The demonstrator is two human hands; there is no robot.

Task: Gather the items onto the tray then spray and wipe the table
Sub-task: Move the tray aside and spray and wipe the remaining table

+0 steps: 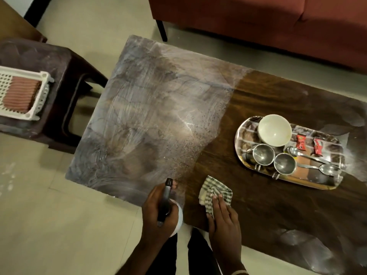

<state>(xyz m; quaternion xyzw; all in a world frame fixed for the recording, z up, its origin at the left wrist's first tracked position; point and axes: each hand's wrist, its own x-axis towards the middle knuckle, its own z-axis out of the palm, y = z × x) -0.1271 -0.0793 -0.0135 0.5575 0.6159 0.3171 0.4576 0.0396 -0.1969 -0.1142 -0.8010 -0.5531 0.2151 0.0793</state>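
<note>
Far to the left of both hands, a white perforated basket [29, 94] with a ribbed reddish pad in it sits on a dark plastic stool [59, 62], cut off by the frame edge.

The left hand [156, 213] has its fingers curled round a spray bottle [165, 201], index finger forward by the black nozzle. Beyond those fingers, the left half of the wooden table [258, 96] is hazy and streaked with curved smears; it looks sprayed and at least partly wiped, with fine droplets speckled along the haze's edge just ahead of the nozzle.

Just right of it, the right hand [223, 217] lies with fairly straight fingers pressing a green-checked cloth [215, 192] onto the tabletop at the near edge, where the wood is dark and glossy.

Well to the right of the right hand's fingertips and farther out stands the patterned tray [335, 181], carrying a cream bowl [275, 130], two steel cups [273, 156], two steel spoons [317, 162] and two red sachets [308, 144]. No loose item shows on the table, so gathering looks done. The dark right half, and probably the patch beneath the tray, seems left to spray and wipe.

The bottle's body is mostly hidden by the left hand, so its contents cannot be judged. Pale patches at the table's right end may be reflections or dust. A red sofa [258, 22] stands beyond.
</note>
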